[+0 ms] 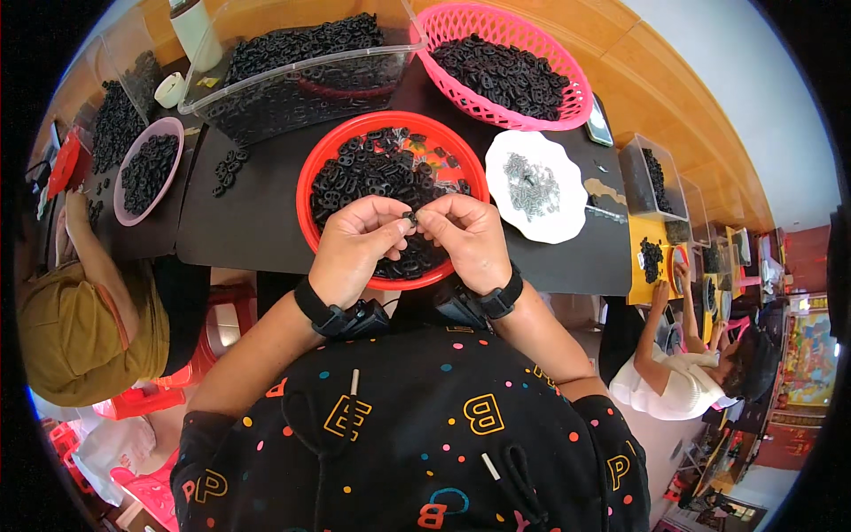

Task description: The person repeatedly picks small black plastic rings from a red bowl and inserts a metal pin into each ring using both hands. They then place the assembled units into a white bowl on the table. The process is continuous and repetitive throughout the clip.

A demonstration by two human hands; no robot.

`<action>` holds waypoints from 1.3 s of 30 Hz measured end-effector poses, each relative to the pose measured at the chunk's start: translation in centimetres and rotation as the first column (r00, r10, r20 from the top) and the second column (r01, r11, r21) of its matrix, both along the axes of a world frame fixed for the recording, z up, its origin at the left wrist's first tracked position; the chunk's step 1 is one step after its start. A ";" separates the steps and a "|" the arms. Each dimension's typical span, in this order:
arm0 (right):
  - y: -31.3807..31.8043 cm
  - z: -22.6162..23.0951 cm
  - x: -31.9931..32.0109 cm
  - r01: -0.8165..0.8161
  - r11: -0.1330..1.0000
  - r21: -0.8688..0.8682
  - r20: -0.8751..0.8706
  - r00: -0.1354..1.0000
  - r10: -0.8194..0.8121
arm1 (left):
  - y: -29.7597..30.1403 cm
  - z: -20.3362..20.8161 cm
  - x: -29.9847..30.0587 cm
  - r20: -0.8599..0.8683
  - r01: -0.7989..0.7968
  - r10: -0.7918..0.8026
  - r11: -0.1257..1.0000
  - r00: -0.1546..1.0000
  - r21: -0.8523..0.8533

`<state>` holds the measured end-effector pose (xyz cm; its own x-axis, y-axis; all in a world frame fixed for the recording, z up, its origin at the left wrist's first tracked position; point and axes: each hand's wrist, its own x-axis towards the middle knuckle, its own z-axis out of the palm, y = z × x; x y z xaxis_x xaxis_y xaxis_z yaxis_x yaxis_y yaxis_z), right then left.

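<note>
Black sheeting covers the desk [257,213], which sits against a curved wooden wall and carries several containers of small black plastic parts. Directly before the person stands a round red bowl [306,182] heaped with black loop-shaped pieces [372,173]. Both hands meet above its near rim: the left hand [355,248] and the right hand [470,239] have their fingers curled in, fingertips pinched together on one small black part [411,215] held between them, just over the heap. Each wrist wears a black band.

Right of the red bowl lies a white scalloped plate [567,222] with a little pile of grey metal screws [530,184]. Behind it a pink lattice basket [567,111] holds more black pieces, and a clear plastic tub [292,89] beside it is filled with the same. A mauve bowl [128,164] of black parts stands far left, with a few loose pieces [229,170] on the sheeting near it.

Another person in an ochre top sits at the left, and a second in white works at a yellow surface on the right.
</note>
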<state>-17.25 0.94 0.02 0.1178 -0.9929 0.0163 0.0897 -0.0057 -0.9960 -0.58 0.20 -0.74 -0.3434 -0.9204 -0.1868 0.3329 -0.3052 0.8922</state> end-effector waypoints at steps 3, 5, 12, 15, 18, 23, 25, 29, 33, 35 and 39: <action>0.0 0.0 0.0 -0.003 1.000 0.000 0.005 1.000 0.003 | 0.0 0.1 -0.1 0.010 0.002 -0.002 1.000 1.000 -0.008; 0.0 0.0 -0.2 -0.010 1.000 0.012 -0.013 1.000 0.011 | 0.1 0.2 -0.1 0.022 0.004 -0.004 1.000 1.000 -0.019; -0.1 -1.5 0.2 0.025 0.996 -0.081 -0.075 0.997 -0.031 | 0.1 0.5 -0.2 0.076 0.030 -0.027 0.999 0.997 -0.037; -0.1 -1.8 0.3 0.029 0.993 -0.117 -0.126 0.991 -0.044 | 0.1 0.2 -0.1 0.078 0.042 -0.038 0.998 0.996 -0.048; -0.2 -1.8 0.3 0.020 0.994 -0.109 -0.151 0.988 -0.037 | 0.1 0.0 -0.1 0.073 0.048 -0.044 0.997 0.996 -0.057; -0.4 -0.7 -0.1 -0.011 0.997 -0.080 -0.098 0.995 0.003 | 0.0 -0.2 0.0 0.012 0.012 -0.012 0.999 1.000 -0.043; -0.5 0.7 -0.8 0.049 0.993 -0.106 -0.165 0.984 -0.066 | 0.0 -0.1 0.2 -0.013 -0.039 0.039 0.999 0.999 -0.016; -0.8 0.8 -2.4 -0.178 0.942 -0.285 -0.600 0.800 -0.030 | -0.1 0.1 0.7 -0.016 -0.127 0.128 0.992 0.992 0.006; -0.6 0.6 -1.5 -0.422 0.863 -0.279 -0.826 0.564 0.009 | -0.2 0.0 0.6 0.009 -0.095 0.095 0.995 0.995 -0.005; -0.6 1.0 -1.0 -0.428 0.879 -0.209 -0.891 0.453 0.009 | -0.4 -0.2 0.6 0.020 -0.080 0.080 0.997 0.997 -0.003; -0.9 1.0 -0.3 -0.419 0.890 -0.182 -0.885 0.465 0.038 | -0.4 -0.2 0.7 0.011 -0.079 0.079 0.997 0.997 0.007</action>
